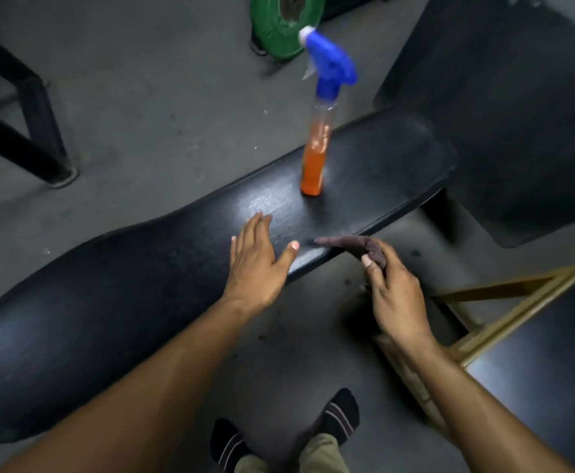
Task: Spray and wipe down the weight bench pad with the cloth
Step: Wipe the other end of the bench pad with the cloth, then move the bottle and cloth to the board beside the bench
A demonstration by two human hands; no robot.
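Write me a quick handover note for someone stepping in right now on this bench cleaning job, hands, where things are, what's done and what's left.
Left hand: open, fingers flat on the bench pad near its middle.
Right hand: pinches the dark cloth at the pad's near edge; the cloth's free end lies on the pad.
Spray bottle: upright on the pad beyond the hands, orange liquid inside, nobody holding it.
Done: cannot tell if the pad is sprayed; there is a sheen near the bottle.
Left: spray if needed, then wipe the full pad with the cloth.

Left hand (257, 257) flat on bench pad (115, 285); right hand (393, 295) pinches cloth (350, 244); spray bottle (316, 145) upright on pad.
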